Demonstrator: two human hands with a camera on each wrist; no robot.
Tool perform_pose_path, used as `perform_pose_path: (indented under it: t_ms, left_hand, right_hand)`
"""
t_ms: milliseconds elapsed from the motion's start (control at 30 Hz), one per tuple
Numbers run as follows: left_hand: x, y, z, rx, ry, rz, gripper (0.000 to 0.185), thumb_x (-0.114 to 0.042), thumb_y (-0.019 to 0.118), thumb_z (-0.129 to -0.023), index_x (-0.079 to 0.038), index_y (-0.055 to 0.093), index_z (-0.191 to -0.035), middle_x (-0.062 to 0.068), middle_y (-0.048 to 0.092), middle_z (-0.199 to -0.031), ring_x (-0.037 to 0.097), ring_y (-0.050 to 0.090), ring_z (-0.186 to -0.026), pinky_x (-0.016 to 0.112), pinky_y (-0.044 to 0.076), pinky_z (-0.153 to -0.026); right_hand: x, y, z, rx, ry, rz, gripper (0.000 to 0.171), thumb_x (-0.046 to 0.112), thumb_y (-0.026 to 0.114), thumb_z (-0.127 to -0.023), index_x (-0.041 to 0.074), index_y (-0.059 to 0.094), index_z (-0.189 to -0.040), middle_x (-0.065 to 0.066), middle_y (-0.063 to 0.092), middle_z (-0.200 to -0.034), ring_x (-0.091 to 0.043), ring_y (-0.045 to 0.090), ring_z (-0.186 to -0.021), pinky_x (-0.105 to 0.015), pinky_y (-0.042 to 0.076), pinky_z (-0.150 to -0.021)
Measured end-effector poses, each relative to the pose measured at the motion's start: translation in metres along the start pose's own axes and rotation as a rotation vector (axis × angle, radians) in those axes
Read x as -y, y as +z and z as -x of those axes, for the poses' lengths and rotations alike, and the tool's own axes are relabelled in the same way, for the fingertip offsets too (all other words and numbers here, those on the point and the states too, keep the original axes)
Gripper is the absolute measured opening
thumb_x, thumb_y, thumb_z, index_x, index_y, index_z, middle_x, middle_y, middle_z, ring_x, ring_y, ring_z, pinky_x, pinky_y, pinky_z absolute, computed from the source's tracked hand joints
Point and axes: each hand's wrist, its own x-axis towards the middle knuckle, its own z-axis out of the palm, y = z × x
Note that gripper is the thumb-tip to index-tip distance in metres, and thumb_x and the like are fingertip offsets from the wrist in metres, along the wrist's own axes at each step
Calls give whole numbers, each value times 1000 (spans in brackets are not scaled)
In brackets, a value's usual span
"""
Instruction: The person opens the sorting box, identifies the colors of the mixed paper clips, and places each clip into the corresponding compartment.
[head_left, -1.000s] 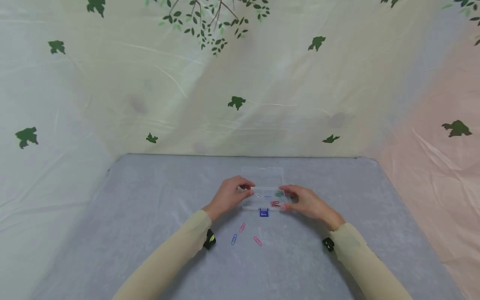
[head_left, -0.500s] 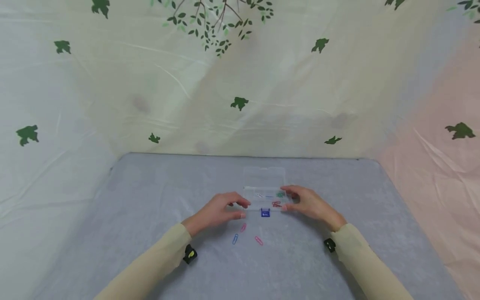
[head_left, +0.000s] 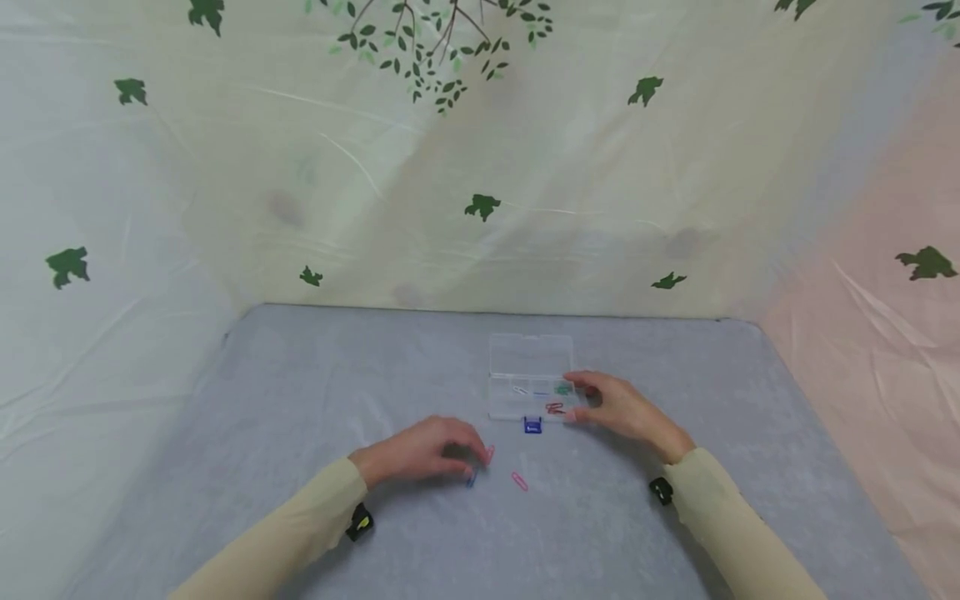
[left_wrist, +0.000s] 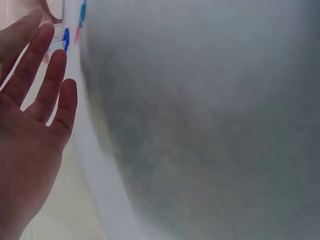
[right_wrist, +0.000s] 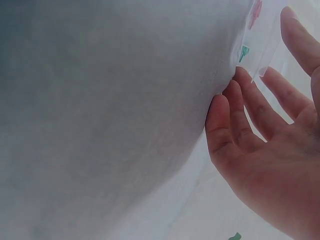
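**Clear plastic case steadied while we reach for the loose clips**

Clear plastic is what our right hand (head_left: 618,408) meets: the small compartment case (head_left: 529,387) lies open on the grey tabletop (head_left: 300,400), its lid folded back on the far side. Our thumb and fingers rest against the case's right end, gently bent rather than clamped, and we judge this hold is there to keep the light box from sliding. Just beyond those fingertips, inside the compartments, sit a green clip (head_left: 562,388) and a red clip (head_left: 553,407). The case's blue latch (head_left: 532,426) hangs at the near edge.

Our left hand (head_left: 423,451) lies low over the tabletop, well apart from the case. In the wrist view its fingers are straight and a little spread, holding nothing. Right at their tips lie a pink paperclip (head_left: 489,454) and a blue paperclip (head_left: 470,477); whether a fingertip touches either we cannot tell. A second pink paperclip (head_left: 517,481) lies just past them, between our two hands.
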Motion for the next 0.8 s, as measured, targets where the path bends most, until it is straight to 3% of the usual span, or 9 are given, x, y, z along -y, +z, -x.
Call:
perform_pose_path:
  t_ms: [267,800]
  left_hand:
    - [1,4,2,88,-48,-30,23,-14,75,-96,-18,76,-119,-12,71,-119,6,60,-118,33,46,-108]
    - [1,12,-3,102,-78,-98,18,-10,76,-94,-18,79,-110,-14,63,-106,2,57,-104,29,48,-101]
  right_hand:
    - [0,-1,0,-2,2,13,72,32,84,-88,6,55,-149,-17,59,-144,-33,56,-124,-58,44,-109]
    - [-1,0,2,4,7,1,73,32,84,-89,6,54,-150,-18,58,-145,-35,56,-126,-59,43,-110]
